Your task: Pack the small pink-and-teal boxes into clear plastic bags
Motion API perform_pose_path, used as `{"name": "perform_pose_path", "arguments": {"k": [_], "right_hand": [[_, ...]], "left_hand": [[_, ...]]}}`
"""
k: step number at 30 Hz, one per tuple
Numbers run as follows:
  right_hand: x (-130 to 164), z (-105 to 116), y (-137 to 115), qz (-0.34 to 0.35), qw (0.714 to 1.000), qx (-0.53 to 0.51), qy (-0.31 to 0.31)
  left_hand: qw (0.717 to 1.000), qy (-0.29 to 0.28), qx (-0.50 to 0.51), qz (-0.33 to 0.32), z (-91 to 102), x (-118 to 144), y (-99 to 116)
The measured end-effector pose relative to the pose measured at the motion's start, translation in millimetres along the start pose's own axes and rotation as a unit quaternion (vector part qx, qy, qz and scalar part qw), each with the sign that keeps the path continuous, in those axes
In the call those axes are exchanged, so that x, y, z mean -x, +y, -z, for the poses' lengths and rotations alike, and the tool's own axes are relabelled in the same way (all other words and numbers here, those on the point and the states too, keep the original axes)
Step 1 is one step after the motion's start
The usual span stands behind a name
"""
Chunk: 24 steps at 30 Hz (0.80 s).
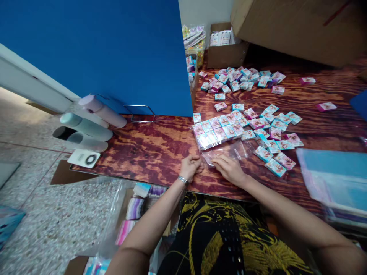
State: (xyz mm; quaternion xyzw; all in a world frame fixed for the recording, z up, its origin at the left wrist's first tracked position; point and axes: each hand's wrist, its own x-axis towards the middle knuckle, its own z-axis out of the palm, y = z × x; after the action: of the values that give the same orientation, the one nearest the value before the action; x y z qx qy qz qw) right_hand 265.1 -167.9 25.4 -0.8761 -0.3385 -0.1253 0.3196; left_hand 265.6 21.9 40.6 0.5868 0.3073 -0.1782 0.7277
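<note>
- Hands at the worktop (149,149) edge: left hand (190,167) curled, pinching the clear bag (226,151) mouth; right hand (229,169) flat on it, pinning the film
- Bag part-filled with small packets (218,131) (rowed to slide in); loose packets (275,133) just beside, within reach

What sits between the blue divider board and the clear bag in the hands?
Head view: a stretch of bare wood table lies between the blue divider board and the clear bag.

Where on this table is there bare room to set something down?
Bare wood lies left of the left hand, below the blue board. Another strip runs right of the small packets. Crowded: the middle, the far pile, and the plastic sheets.
</note>
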Motion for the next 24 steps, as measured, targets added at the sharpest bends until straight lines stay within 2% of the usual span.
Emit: {"name": "perform_pose_path", "arguments": {"k": [4,8,13,17,19,21,24], "right_hand": [[-18,-17,-6,0.016,0.999,-0.002,-0.030],[-18,-31,-10,0.048,0.998,0.029,-0.043],[-17,-36,-9,0.053,0.995,0.064,-0.051],[-10,-32,-7,0.056,0.993,0.079,-0.073],[3,-21,-2,0.058,0.990,0.095,-0.088],[24,1,9,0.052,0.985,0.120,-0.111],[62,65,40,0.001,0.971,0.169,-0.171]], "left_hand": [[1.000,0.000,-0.003,0.014,2.7,2,1],[1.000,0.000,0.002,0.022,4.8,0,1],[1.000,-0.001,-0.006,0.015,3.3,-4,-1],[1.000,-0.003,-0.017,-0.005,3.1,-7,-4],[1.000,-0.005,-0.020,-0.018,5.3,-8,-4],[0.999,-0.013,-0.026,-0.027,9.2,-10,-3],[0.998,-0.032,-0.039,-0.032,15.4,-13,-1]]}}
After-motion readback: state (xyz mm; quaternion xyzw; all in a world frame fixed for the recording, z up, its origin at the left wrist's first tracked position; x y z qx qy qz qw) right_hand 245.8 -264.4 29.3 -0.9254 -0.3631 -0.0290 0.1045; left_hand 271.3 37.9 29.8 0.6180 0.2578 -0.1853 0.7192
